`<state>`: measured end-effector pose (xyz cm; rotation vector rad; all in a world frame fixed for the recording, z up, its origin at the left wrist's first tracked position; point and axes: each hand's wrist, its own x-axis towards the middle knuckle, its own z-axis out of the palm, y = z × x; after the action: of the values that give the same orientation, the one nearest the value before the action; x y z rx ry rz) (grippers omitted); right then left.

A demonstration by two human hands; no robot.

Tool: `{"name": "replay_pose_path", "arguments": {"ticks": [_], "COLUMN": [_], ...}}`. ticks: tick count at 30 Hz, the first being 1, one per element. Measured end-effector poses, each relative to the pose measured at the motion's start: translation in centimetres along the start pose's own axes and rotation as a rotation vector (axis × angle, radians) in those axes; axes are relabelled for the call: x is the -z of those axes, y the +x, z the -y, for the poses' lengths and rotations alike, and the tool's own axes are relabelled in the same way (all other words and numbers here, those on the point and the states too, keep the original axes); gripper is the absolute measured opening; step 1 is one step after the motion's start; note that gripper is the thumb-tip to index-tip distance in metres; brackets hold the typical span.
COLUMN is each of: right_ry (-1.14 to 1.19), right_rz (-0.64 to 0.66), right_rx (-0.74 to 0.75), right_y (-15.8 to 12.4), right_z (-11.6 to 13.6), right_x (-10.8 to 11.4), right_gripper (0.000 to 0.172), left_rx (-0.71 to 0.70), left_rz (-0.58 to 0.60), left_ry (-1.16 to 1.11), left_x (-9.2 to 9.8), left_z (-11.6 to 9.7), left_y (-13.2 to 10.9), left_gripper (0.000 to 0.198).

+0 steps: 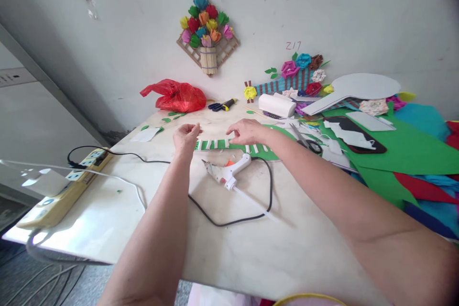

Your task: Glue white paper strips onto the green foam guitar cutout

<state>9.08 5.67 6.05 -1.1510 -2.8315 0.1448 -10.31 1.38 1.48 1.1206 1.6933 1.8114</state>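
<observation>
My left hand (pixel 186 137) is closed in a pinch above the left end of a green cut-out piece (pixel 272 152); whatever lies between its fingertips is too small to make out. Over the same piece, my right hand (pixel 247 131) has its fingers bent and slightly apart, close to a white strip (pixel 226 143). Several short white strips lie crosswise along the green piece, and my right hand covers part of the row. Nearer to me, a white hot glue gun (pixel 229 171) lies on its side, a glue stick (pixel 254 204) sticking out of its back.
At left is a power strip (pixel 64 191) with cords trailing over the table (pixel 229 253). A red plastic bag (pixel 179 96) and pliers (pixel 222 104) lie behind. Scissors (pixel 306 141), a phone-like dark tray (pixel 355 135), a white guitar-shaped cut-out (pixel 366 85) and green sheets (pixel 423 146) crowd the right.
</observation>
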Motion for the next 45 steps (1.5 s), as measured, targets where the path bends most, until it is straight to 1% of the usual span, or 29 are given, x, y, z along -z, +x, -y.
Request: {"name": "replay_pose_path", "arguments": {"ticks": [2, 4, 5, 7, 9, 10, 12, 15, 19, 22, 24, 27, 29, 31, 33, 36, 38, 41, 43, 45], "right_ry": [0.008, -0.014, -0.032, -0.087, -0.114, -0.128, -0.147, -0.148, -0.11, 0.066, 0.218, 0.48, 0.65, 0.763, 0.848, 1.01, 1.098, 1.228, 1.283, 1.304], "right_rz": [0.019, 0.05, 0.061, 0.028, 0.002, 0.01, -0.026, -0.109, -0.184, -0.219, -0.253, -0.329, -0.351, -0.338, -0.287, -0.192, -0.198, -0.223, -0.209, -0.188], "right_rx": [0.064, 0.138, 0.174, 0.241, 0.267, 0.276, 0.245, 0.248, 0.256, 0.148, 0.039, -0.081, -0.103, -0.108, -0.114, -0.157, -0.163, -0.164, -0.167, -0.174], "right_y": [-1.7, -3.3, -3.9, -4.9, -5.5, -5.7, -6.0, -6.3, -6.4, -6.3, -6.1, -5.3, -4.6, -3.7, -2.8, -1.2, -0.2, 0.9, 1.3, 1.4], "right_z": [0.4, 0.7, 0.8, 1.1, 1.5, 1.8, 2.5, 3.4, 3.3, 2.4, 1.7, 1.2, 1.3, 1.5, 1.6, 1.4, 1.2, 1.3, 1.4, 1.5], "right_x": [0.0, -0.5, -0.9, -1.8, -3.0, -3.6, -4.6, -5.6, -5.3, -4.5, -4.1, -3.7, -3.5, -3.1, -2.5, -1.4, -0.7, -0.1, 0.0, -0.3], "right_gripper": [0.041, 0.045, 0.048, 0.051, 0.053, 0.051, 0.047, 0.041, 0.03, 0.024, 0.023, 0.02, 0.018, 0.016, 0.015, 0.014, 0.014, 0.018, 0.021, 0.023], "left_rx": [0.002, 0.001, -0.003, -0.014, -0.021, -0.02, -0.012, 0.008, 0.023, 0.019, 0.013, -0.021, -0.108, -0.221, -0.27, -0.21, -0.175, -0.133, -0.119, -0.126], "left_rz": [-0.047, -0.097, -0.117, -0.145, -0.149, -0.143, -0.128, -0.133, -0.16, -0.163, -0.146, -0.057, 0.047, 0.166, 0.272, 0.363, 0.406, 0.516, 0.58, 0.63], "left_ry": [-0.028, -0.044, -0.041, -0.028, -0.036, -0.049, -0.075, -0.08, -0.045, 0.061, 0.221, 0.524, 0.678, 0.743, 0.739, 0.676, 0.605, 0.534, 0.548, 0.588], "left_x": [0.2, 0.4, 0.5, 0.6, 0.8, 0.9, 1.0, 1.1, 1.4, 2.0, 2.5, 3.4, 4.0, 4.6, 5.2, 5.7, 5.8, 5.8, 5.9, 6.2], "left_z": [0.3, 0.6, 0.8, 1.1, 1.1, 1.1, 1.1, 1.0, 1.4, 1.9, 2.1, 2.1, 1.9, 1.7, 1.7, 1.9, 1.9, 1.3, 0.9, 0.8], "left_y": [0.4, 0.7, 0.8, 1.0, 1.0, 0.9, 0.8, 0.7, 0.9, 1.3, 1.5, 1.8, 1.9, 1.9, 1.9, 1.9, 2.2, 3.0, 3.7, 4.3], "left_gripper": [0.027, 0.03, 0.031, 0.032, 0.032, 0.031, 0.029, 0.022, 0.021, 0.022, 0.022, 0.022, 0.024, 0.029, 0.038, 0.051, 0.054, 0.053, 0.054, 0.061]}}
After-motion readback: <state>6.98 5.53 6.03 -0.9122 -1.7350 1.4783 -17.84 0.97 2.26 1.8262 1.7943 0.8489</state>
